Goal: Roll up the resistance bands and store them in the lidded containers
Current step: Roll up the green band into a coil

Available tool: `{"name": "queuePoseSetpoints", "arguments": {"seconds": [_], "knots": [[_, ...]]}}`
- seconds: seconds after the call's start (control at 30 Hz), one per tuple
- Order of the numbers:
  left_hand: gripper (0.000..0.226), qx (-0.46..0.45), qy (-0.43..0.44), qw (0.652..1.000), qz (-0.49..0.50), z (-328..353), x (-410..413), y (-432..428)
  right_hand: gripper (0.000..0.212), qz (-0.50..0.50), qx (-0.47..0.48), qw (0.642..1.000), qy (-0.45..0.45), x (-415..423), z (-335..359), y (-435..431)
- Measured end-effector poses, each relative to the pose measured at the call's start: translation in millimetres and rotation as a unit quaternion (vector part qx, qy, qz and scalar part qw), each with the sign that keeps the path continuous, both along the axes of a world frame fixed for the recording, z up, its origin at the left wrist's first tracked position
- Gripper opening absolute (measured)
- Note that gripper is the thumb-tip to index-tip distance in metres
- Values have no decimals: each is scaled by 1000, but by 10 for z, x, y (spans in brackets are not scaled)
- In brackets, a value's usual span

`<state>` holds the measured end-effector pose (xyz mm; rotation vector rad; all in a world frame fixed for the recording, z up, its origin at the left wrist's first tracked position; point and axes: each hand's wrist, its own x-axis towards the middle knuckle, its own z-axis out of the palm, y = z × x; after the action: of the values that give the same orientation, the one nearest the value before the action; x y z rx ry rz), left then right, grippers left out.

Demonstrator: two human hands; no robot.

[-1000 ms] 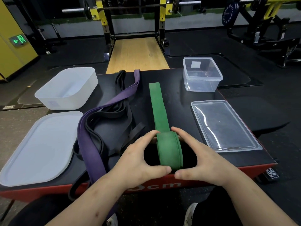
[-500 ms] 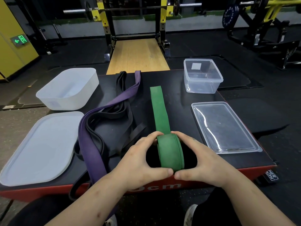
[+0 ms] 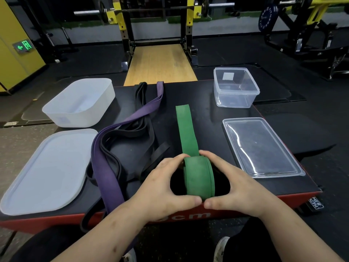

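Flanking the green band (image 3: 198, 178), purple band (image 3: 105, 167) left, clear lid (image 3: 264, 148) right.

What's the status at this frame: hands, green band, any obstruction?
Left hand and right hand both clamped on the green band, part rolled, tail flat on the box. Both containers open, lids off. Purple band beside, not blocking.
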<state>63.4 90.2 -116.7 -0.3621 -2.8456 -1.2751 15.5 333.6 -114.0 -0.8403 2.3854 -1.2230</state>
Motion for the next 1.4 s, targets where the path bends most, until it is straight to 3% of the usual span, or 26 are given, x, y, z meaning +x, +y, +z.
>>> {"name": "queuePoseSetpoints", "arguments": {"seconds": [0.17,0.47,0.67,0.77,0.9,1.1,1.23,1.4], "knots": [[115,-21,-9,999,-30,-17,31,-19,105,-25,-9,1000,7,0,4,-4],[91,8,-11,1000,5,0,7,-8,110,-3,2,1000,11,-3,-18,-25],[116,-13,-16,999,-27,12,31,-24,91,-19,-31,999,15,-17,12,-36],[108,-13,-4,1000,-8,8,12,-1,89,-9,-37,999,16,-8,9,-36],[100,5,-9,1000,22,-2,-14,-5,108,6,-22,1000,-4,-21,-9,13],[112,9,-18,1000,-13,-29,1,-35,92,-15,-59,998,-10,-27,-18,-12],[103,10,-16,1000,-9,-8,-22,-27,92,-31,-64,997,-1,-20,-46,-10],[85,31,-14,999,6,19,-22,-12,111,-3,-35,999,-16,-1,-42,-24]]}}
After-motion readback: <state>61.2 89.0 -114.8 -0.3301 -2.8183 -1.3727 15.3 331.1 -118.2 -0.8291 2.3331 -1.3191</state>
